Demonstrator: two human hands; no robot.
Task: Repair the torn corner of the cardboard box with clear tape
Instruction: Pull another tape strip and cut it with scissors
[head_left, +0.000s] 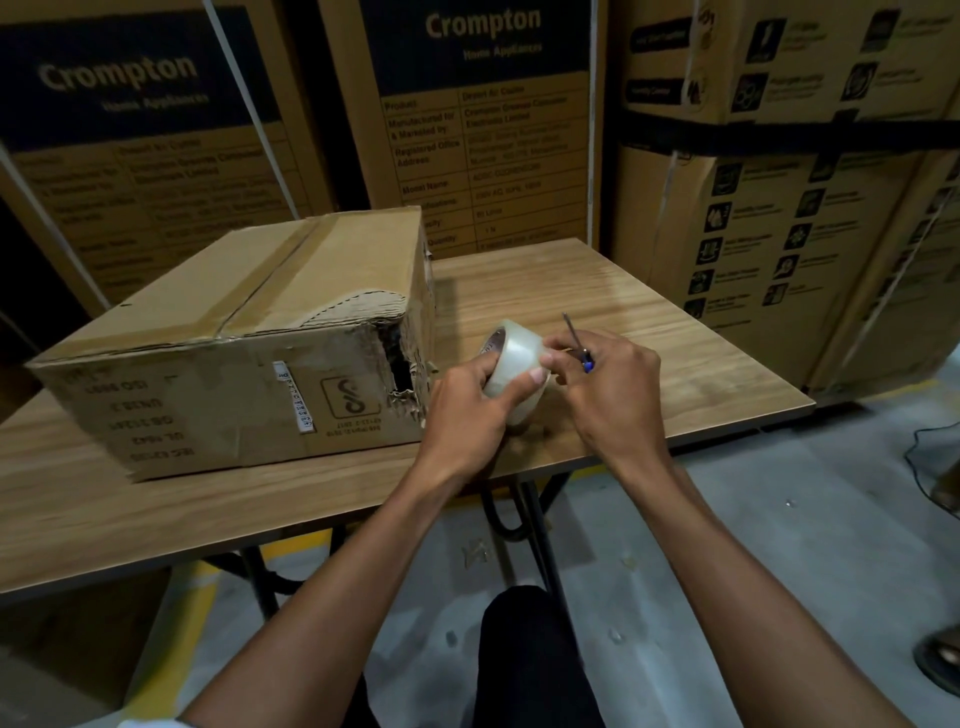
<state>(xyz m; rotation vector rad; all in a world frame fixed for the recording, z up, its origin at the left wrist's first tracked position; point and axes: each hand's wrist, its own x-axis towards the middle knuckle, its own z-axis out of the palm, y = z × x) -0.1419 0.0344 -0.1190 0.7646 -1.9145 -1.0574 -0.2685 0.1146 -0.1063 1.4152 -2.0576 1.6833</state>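
Nearest is a knee (524, 644) in black cloth. Just right of the cardboard box (249, 322), the left hand (467, 415) grips the roll of clear tape (517, 371) over the table (649, 291). The right hand (608, 395) touches the roll with its fingertips and holds a thin tool (581, 348) with a blue handle. The box's torn corner (397, 364) gapes toward the hands. Behind the box stand big printed cartons (483, 130).
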